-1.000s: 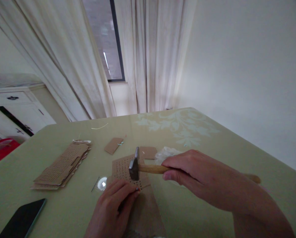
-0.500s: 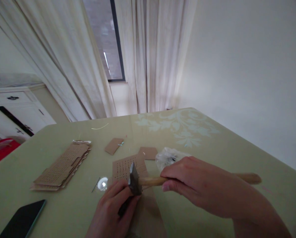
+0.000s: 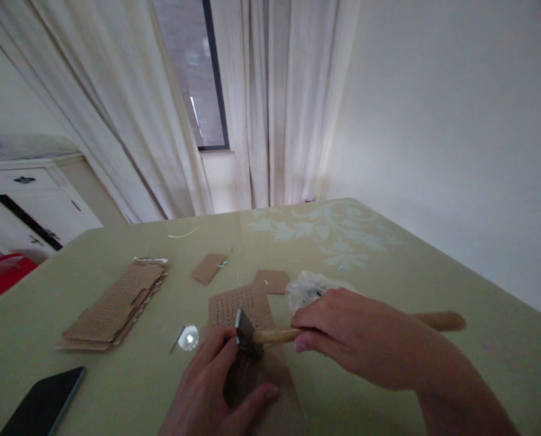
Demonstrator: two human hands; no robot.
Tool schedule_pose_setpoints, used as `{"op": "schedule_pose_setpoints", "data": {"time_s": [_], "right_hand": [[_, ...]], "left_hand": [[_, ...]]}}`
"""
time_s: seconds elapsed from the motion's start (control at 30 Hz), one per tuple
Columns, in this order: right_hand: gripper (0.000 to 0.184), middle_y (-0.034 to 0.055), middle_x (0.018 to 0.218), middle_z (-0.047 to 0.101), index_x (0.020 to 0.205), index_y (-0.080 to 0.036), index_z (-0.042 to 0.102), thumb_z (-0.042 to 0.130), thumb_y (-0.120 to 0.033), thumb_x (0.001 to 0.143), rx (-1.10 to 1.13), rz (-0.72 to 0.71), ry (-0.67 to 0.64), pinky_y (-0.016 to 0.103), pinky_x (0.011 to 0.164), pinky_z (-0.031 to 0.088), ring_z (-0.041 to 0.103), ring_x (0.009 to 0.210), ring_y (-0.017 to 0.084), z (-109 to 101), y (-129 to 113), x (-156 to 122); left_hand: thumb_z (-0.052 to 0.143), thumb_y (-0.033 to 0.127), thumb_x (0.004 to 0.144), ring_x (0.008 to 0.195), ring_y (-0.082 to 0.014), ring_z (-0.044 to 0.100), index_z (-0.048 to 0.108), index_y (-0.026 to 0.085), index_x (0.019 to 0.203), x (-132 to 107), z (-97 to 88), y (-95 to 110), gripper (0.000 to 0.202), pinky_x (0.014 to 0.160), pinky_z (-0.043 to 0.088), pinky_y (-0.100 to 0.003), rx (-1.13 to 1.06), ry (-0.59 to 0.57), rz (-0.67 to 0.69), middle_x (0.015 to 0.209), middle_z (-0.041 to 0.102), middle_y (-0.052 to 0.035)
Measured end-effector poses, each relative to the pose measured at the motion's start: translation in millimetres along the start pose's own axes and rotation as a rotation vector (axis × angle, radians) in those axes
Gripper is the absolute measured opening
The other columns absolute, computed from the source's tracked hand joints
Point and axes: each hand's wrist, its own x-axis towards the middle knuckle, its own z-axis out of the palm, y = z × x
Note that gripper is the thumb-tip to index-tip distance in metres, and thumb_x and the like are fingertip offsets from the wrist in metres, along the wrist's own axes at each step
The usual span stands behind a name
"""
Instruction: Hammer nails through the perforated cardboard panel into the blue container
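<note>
A hammer [image 3: 277,335] with a wooden handle and a metal head is gripped by my right hand [image 3: 343,336], its fingers wrapped around the handle. The head rests low over a brown cardboard strip [image 3: 241,303] with rows of small holes. Beside the head, my left hand [image 3: 211,381] lies on the cardboard with its thumb spread away from the fingers. Its fingertips are close to the hammer head, which partly covers them. Whether anything small lies under the head is hidden.
A stack of punched cardboard [image 3: 116,300] and a phone [image 3: 43,402] lie left. A round shiny disc [image 3: 188,338] with a thin needle-like piece sits near my left hand. Two small cardboard pieces [image 3: 209,268] and a clear plastic bag [image 3: 304,289] lie farther back on the green table [image 3: 388,272].
My left thumb has moved away from the fingers, to the right and down, opening the hand. The hammer head has come down slightly, and my right hand has shifted a little left.
</note>
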Motion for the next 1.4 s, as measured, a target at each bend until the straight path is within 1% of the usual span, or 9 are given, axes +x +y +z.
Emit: {"op": "schedule_pose_setpoints", "data": {"time_s": [0.4, 0.53, 0.63, 0.77, 0.9, 1.03, 1.17, 1.3, 1.4], "right_hand": [[0.025, 0.0022, 0.097, 0.081, 0.102, -0.024, 0.079, 0.063, -0.039, 0.114, 0.059, -0.005, 0.03, 0.035, 0.083, 0.046, 0.073, 0.093, 0.024, -4, 0, -7], [0.032, 0.0021, 0.098, 0.081, 0.101, -0.024, 0.079, 0.058, -0.043, 0.116, 0.103, -0.007, 0.098, 0.033, 0.082, 0.047, 0.074, 0.092, 0.023, -11, 3, -13], [0.032, 0.0035, 0.099, 0.082, 0.101, -0.023, 0.079, 0.058, -0.042, 0.116, 0.088, -0.002, 0.12, 0.034, 0.083, 0.047, 0.074, 0.093, 0.025, -13, 4, -14], [0.031, 0.0029, 0.094, 0.081, 0.096, -0.022, 0.078, 0.06, -0.037, 0.115, 0.072, -0.004, 0.108, 0.033, 0.078, 0.046, 0.074, 0.087, 0.024, -12, 3, -12], [0.031, 0.0032, 0.096, 0.081, 0.097, -0.022, 0.079, 0.06, -0.039, 0.115, 0.061, -0.013, 0.119, 0.034, 0.08, 0.046, 0.074, 0.09, 0.024, -11, 3, -11], [0.032, 0.0043, 0.098, 0.081, 0.099, -0.022, 0.079, 0.059, -0.041, 0.116, 0.042, 0.008, 0.11, 0.035, 0.082, 0.046, 0.074, 0.093, 0.026, -11, 2, -13], [0.032, 0.0046, 0.099, 0.081, 0.102, -0.022, 0.08, 0.058, -0.04, 0.116, 0.041, 0.021, 0.113, 0.035, 0.083, 0.046, 0.073, 0.094, 0.026, -14, 2, -14], [0.033, 0.0038, 0.096, 0.08, 0.098, -0.022, 0.078, 0.058, -0.041, 0.116, 0.059, 0.031, 0.114, 0.034, 0.079, 0.045, 0.072, 0.091, 0.024, -19, 5, -16], [0.035, 0.0029, 0.094, 0.078, 0.094, -0.022, 0.076, 0.057, -0.04, 0.117, 0.065, 0.036, 0.101, 0.033, 0.076, 0.044, 0.071, 0.087, 0.023, -21, 6, -18]], "left_hand": [[0.085, 0.054, 0.089, 0.109, -0.0286, 0.08, 0.082, 0.03, 0.121, 5, -7.4, 6, 0.041, 0.09, 0.069, -0.034, -0.112, 0.085, -0.022, 0.125, 0.08, -0.0082], [0.059, 0.06, 0.103, 0.083, -0.0231, 0.074, 0.08, 0.028, 0.116, 9, -25.2, -37, 0.041, 0.074, 0.064, -0.032, -0.13, 0.219, -0.237, 0.107, 0.079, -0.005], [0.048, 0.058, 0.098, 0.098, -0.033, 0.077, 0.076, 0.021, 0.116, 10, -33.4, -85, 0.05, 0.091, 0.06, -0.047, 0.192, 0.076, -0.479, 0.117, 0.079, -0.014], [0.049, 0.045, 0.091, 0.097, -0.0385, 0.077, 0.07, 0.019, 0.1, 5, -29.1, -125, 0.035, 0.092, 0.057, -0.053, 0.254, -0.017, -0.547, 0.102, 0.079, -0.019], [0.045, 0.032, 0.092, 0.091, -0.0348, 0.074, 0.061, 0.025, 0.081, 5, -23.0, -130, 0.021, 0.089, 0.055, -0.048, 0.256, -0.038, -0.513, 0.093, 0.077, -0.0157], [0.045, 0.036, 0.095, 0.09, -0.0373, 0.073, 0.063, 0.024, 0.085, 13, -24.0, -113, 0.024, 0.086, 0.057, -0.05, 0.161, 0.003, -0.463, 0.091, 0.077, -0.0166], [0.037, 0.052, 0.11, 0.102, -0.0255, 0.075, 0.063, 0.024, 0.136, 19, -28.5, -60, 0.046, 0.088, 0.06, -0.035, -0.038, 0.07, -0.315, 0.113, 0.078, -0.0082], [0.058, 0.05, 0.107, 0.091, -0.0224, 0.074, 0.076, 0.029, 0.11, 21, -25.4, 3, 0.028, 0.081, 0.058, -0.03, -0.32, 0.06, -0.149, 0.101, 0.081, -0.0024], [0.062, 0.043, 0.104, 0.088, -0.0228, 0.074, 0.078, 0.028, 0.1, 23, -17.0, 26, 0.022, 0.078, 0.057, -0.031, -0.368, 0.004, -0.165, 0.094, 0.081, -0.0026]]}}
